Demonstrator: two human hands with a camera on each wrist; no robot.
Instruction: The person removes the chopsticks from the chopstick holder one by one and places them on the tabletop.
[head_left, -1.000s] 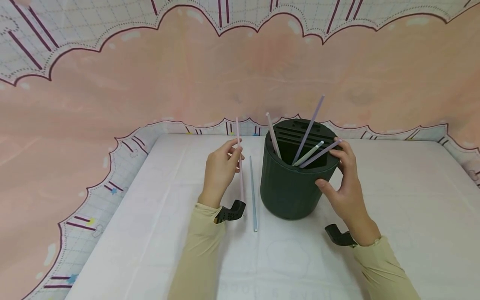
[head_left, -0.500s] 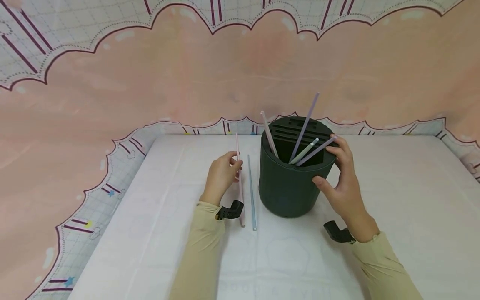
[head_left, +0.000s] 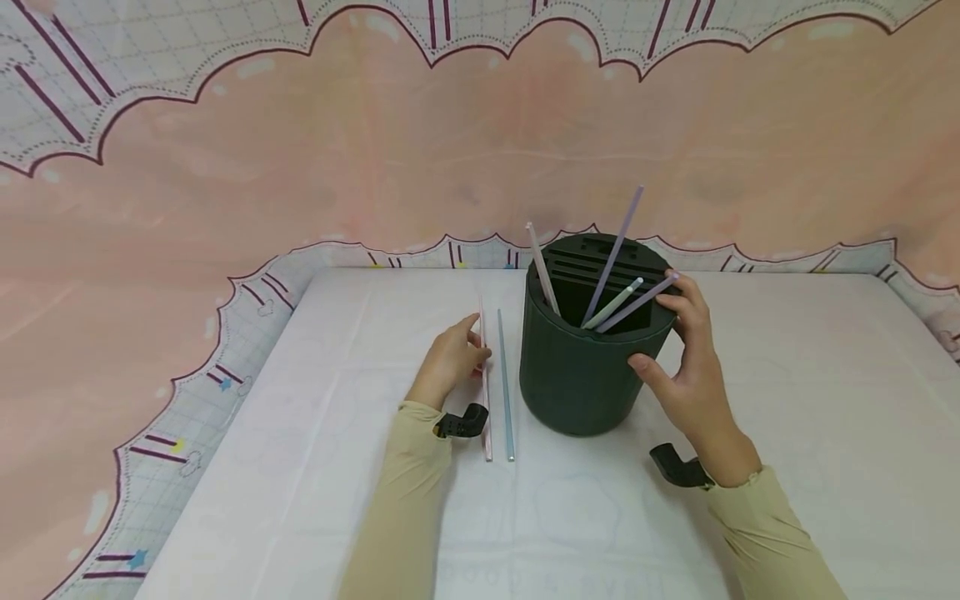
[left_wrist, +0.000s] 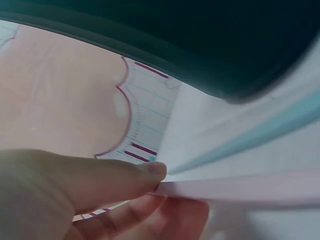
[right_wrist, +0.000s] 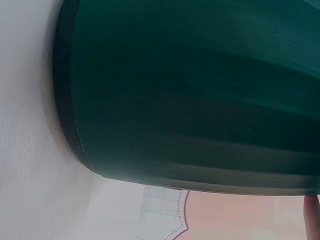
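Between thumb and fingers my left hand [head_left: 453, 358] pinches a thin pink straw [left_wrist: 235, 191], which runs along close to the white tabletop. Just right of it, roughly parallel, lies a light blue straw [head_left: 506, 383]. My right hand [head_left: 690, 367] grips the rim of a dark green round holder [head_left: 581, 383], thumb on its outer wall and fingers at the far side. In the right wrist view the green wall [right_wrist: 190, 100] fills most of the picture. Several straws lean in the holder's open front part: a pinkish one [head_left: 542, 267], purple ones and a pale green one [head_left: 615, 302].
The holder's back part has a slotted black top [head_left: 600, 254]. A white cloth [head_left: 315, 467] covers the table, and a peach curtain [head_left: 480, 150] with a scalloped white border hangs behind. Dark wrist cameras [head_left: 461, 421] sit at both cuffs.
My left hand has come down and slightly nearer, bringing the pink straw from raised to low beside the blue one. The right hand stays on the holder.
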